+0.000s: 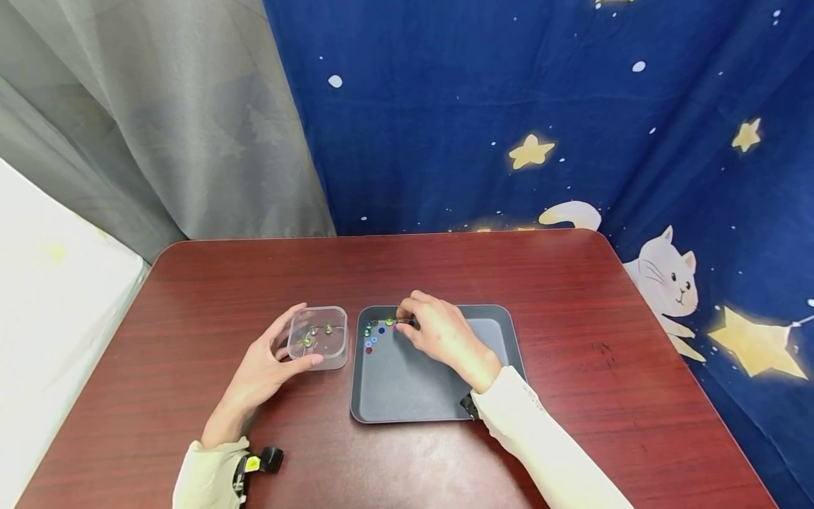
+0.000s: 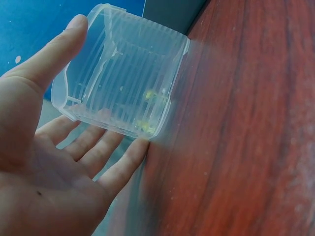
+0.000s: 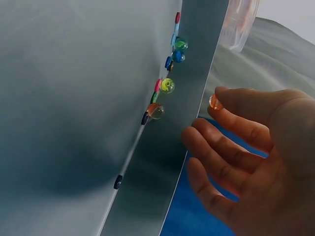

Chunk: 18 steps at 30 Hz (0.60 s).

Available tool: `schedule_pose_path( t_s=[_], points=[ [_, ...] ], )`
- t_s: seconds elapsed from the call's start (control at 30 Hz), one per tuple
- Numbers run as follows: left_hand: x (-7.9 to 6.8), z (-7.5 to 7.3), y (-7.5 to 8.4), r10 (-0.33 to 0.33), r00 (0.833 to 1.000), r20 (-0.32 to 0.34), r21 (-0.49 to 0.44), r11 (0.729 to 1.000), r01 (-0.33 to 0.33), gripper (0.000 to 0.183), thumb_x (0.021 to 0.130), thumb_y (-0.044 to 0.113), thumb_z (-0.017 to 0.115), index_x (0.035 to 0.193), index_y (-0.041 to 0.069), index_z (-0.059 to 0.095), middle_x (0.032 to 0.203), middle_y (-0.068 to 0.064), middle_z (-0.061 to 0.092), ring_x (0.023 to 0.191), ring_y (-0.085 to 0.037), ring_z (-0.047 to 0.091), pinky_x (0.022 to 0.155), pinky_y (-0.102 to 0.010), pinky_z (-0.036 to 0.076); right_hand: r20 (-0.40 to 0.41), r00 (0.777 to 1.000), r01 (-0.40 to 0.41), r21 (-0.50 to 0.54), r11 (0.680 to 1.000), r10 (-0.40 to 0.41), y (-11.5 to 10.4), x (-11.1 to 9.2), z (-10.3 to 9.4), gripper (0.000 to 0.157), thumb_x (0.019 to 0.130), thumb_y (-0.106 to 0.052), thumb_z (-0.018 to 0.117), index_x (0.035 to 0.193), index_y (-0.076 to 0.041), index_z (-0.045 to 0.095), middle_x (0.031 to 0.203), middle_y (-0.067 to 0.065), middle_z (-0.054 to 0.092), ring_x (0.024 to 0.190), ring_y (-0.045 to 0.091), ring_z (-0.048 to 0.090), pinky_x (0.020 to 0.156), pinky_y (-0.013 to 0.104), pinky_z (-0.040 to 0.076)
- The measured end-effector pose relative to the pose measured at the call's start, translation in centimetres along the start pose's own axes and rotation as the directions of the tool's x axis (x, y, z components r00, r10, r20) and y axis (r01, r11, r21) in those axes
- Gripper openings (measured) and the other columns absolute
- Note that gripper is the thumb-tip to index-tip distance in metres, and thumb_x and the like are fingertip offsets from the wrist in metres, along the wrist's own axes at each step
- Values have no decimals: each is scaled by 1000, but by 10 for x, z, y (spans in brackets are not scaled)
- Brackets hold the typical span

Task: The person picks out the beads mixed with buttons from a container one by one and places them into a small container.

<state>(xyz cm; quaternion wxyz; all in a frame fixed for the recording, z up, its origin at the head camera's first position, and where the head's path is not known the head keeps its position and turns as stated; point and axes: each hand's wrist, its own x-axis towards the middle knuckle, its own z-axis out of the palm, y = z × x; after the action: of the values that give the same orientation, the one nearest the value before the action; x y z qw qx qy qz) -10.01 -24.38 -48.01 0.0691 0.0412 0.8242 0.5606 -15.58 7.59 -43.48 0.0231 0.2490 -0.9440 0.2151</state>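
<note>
My left hand (image 1: 257, 375) holds a clear plastic box (image 1: 337, 362) beside the tray, its thumb on the near side and fingers on the far side. Greenish glass marbles (image 1: 328, 329) lie inside the box. Over the tray's far edge, my right hand (image 1: 445, 339) is lowered. In the right wrist view its thumb and index finger pinch an orange glass marble (image 3: 215, 102), while the other fingers hang loosely. Along the grey tray (image 1: 407, 389) lie a yellow-green marble (image 3: 168, 86), an orange-and-clear marble (image 3: 156, 111), a green marble (image 3: 181, 44) and several small flat coloured discs (image 3: 118, 182).
Box and tray stand close together on a reddish-brown wooden table (image 1: 591, 339). Behind its far edge hang a grey curtain (image 1: 242, 127) and a blue star-patterned curtain (image 1: 432, 127). A white surface (image 1: 51, 283) borders the table at the left.
</note>
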Motion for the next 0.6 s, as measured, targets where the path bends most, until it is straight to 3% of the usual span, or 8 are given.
schedule_pose_path(
  t_s=[0.13,0.4,0.6],
  points=[
    [0,0,1,0,1000,0,3,1000,0,91,89,26,85,163,34,32,158,-10,46,126,-31,65,89,-15,55,-20,1000,19,3,1000,-19,-3,1,-1,8,95,-28,78,101,-24,75,93,-9,63,76,6,59,69,29,50],
    [1,-1,1,6,1000,5,-9,1000,-6,92,90,24,84,164,29,30,158,-12,46,126,-34,65,87,-17,57,-44,998,54,19,998,-54,-8,3,-4,12,95,-29,79,105,-23,76,97,-7,67,80,8,61,76,31,50],
    [-1,1,0,6,1000,2,-9,1000,-6,92,90,25,84,164,31,31,159,-12,46,125,-32,66,85,-20,58,-39,996,78,27,997,-77,-15,7,-6,12,95,-28,79,105,-23,76,98,-5,68,79,9,61,76,31,52]
  ],
)
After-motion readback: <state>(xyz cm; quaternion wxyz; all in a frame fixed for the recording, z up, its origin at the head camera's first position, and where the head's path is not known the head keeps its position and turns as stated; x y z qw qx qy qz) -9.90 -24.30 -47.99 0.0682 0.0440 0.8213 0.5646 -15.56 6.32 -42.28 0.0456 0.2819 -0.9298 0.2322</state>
